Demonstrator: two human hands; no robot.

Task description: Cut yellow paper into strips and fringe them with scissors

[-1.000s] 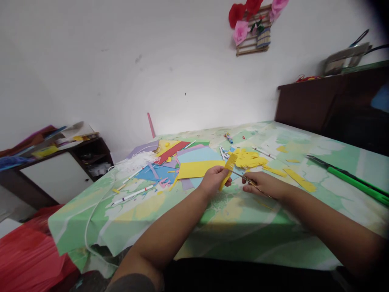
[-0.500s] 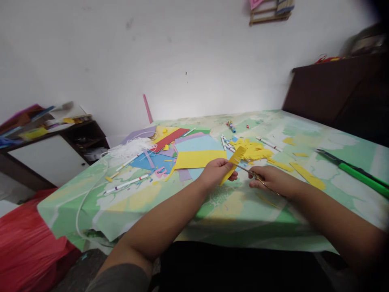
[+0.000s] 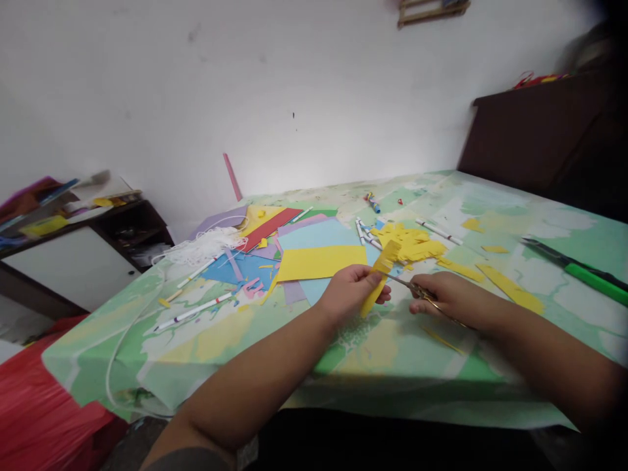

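Note:
My left hand pinches a narrow yellow paper strip, tilted upright, with fringe cuts along its upper part. My right hand is closed around the handles of a pair of scissors. The scissors' blades point left and reach the strip's right edge beside my left fingers. Whether the blades are parted is too blurred to tell. Behind the strip lies a pile of fringed yellow paper. To the left, a yellow sheet rests on a light blue sheet.
White string is heaped at the left, near a red strip and several markers. Green-handled shears lie at the right, beyond yellow strips. A low cabinet and red plastic bag stand left of the table.
The camera view has shifted slightly, so the table appears a little lower. Both hands keep their holds, and the fringed strip stands at much the same tilt between them.

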